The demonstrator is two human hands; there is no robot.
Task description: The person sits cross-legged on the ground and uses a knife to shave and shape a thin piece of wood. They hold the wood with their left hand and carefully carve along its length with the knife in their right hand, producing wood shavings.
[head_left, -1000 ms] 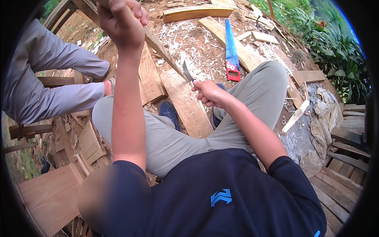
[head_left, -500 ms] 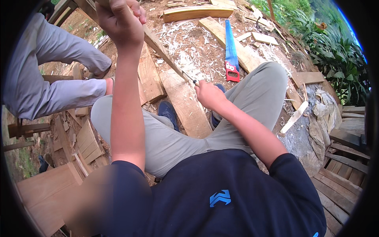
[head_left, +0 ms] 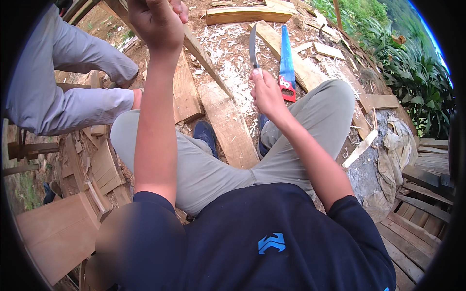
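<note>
Your left hand (head_left: 158, 24) is closed in a full fist around the upper end of a long wooden stick (head_left: 206, 58), raised high at the far left so the stick slants down and away to the right, over the plank (head_left: 228, 126) between your knees; that angle presents its side to the blade. Your right hand (head_left: 266, 92) is wrapped shut on the handle of a knife (head_left: 253, 48), blade pointing up and away, just right of the stick and apart from it. Pale wood shavings (head_left: 228, 43) lie scattered on the ground beyond the plank. A blue handsaw (head_left: 286, 63) lies flat just right of your knife hand. Another person's grey-trousered legs (head_left: 58, 77) sit at the far left.
</note>
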